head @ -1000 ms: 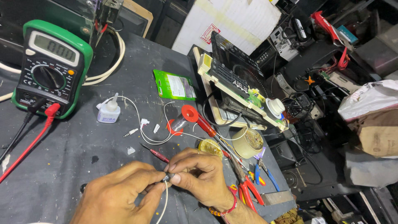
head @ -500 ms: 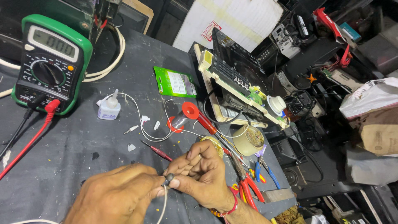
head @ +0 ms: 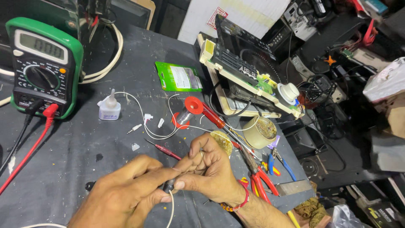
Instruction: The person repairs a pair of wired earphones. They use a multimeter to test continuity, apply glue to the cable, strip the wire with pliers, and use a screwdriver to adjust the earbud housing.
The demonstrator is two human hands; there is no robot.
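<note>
My left hand [head: 122, 196] and my right hand [head: 209, 171] meet low in the view over a dark grey table [head: 80, 147]. Between their fingertips they pinch a small dark plug [head: 169, 185] with a thin white cable [head: 171, 211] hanging from it toward me. My right wrist wears a red thread bracelet [head: 240, 198]. A red probe [head: 166, 150] lies on the table just beyond my fingers. A white earphone cable [head: 143, 122] with small white parts curls farther back.
A green multimeter [head: 42, 63] with red and black leads stands at the far left. A small white glue bottle [head: 109, 107], a green packet [head: 179, 77], a solder spool [head: 185, 113], a tin [head: 261, 131], pliers [head: 261, 177] and an open appliance panel [head: 249, 71] lie around.
My hands stay pinched on the small plug and have shifted slightly; my right fingers have regripped it. The view has tilted a little.
</note>
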